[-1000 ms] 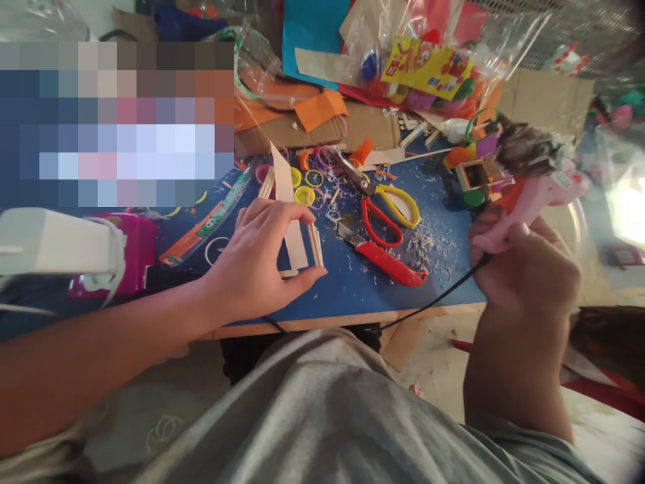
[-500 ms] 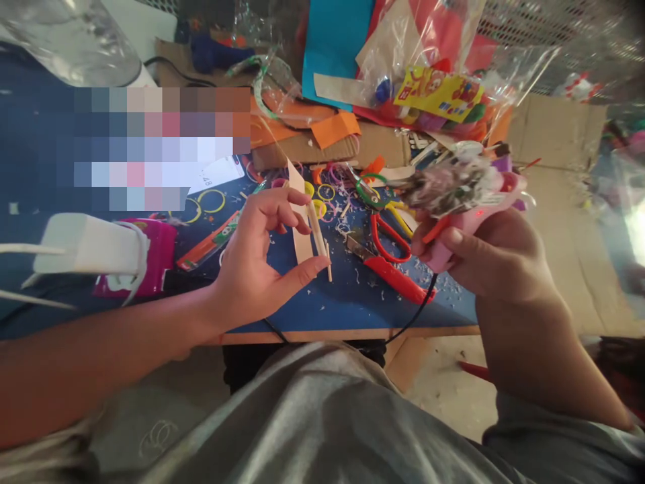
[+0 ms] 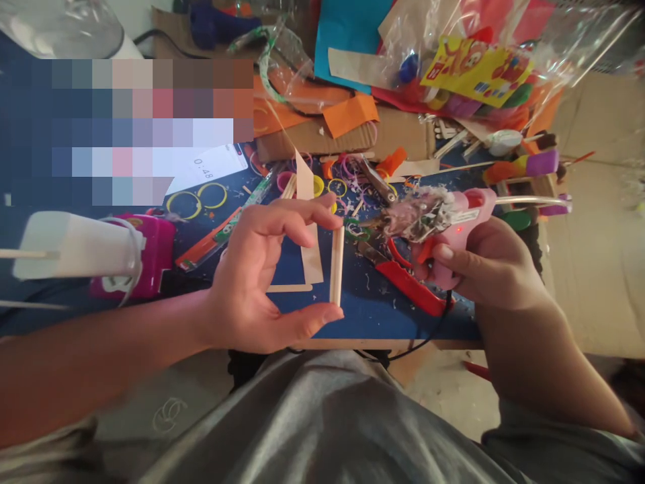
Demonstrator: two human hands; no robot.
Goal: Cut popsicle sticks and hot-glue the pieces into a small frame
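Note:
My left hand [image 3: 275, 275] pinches a short pale wooden stick piece [image 3: 337, 266] by its two ends, between thumb and index finger; it looks like craft sticks laid together. My right hand [image 3: 496, 265] is wrapped round a pink hot glue gun [image 3: 461, 228], a finger by its orange trigger. Grey, fuzzy residue coats the gun's front, and its nozzle points left toward the stick piece, a small gap apart. A clear glue stick [image 3: 527, 200] juts from the gun's back. Behind my left fingers lies a pale strip of card [image 3: 310, 245].
Red-handled pliers [image 3: 410, 288] lie under the glue gun among white scraps. A white charger [image 3: 75, 245] sits on a pink box [image 3: 158, 252] at left. A phone [image 3: 211, 171], yellow rings [image 3: 211, 195], orange paper [image 3: 351, 116] and a plastic bag [image 3: 478, 70] crowd the back.
My left hand has moved slightly right, and the stick piece now stands upright between the fingertips. The glue gun has turned more level, its nozzle lower and nearer the stick piece.

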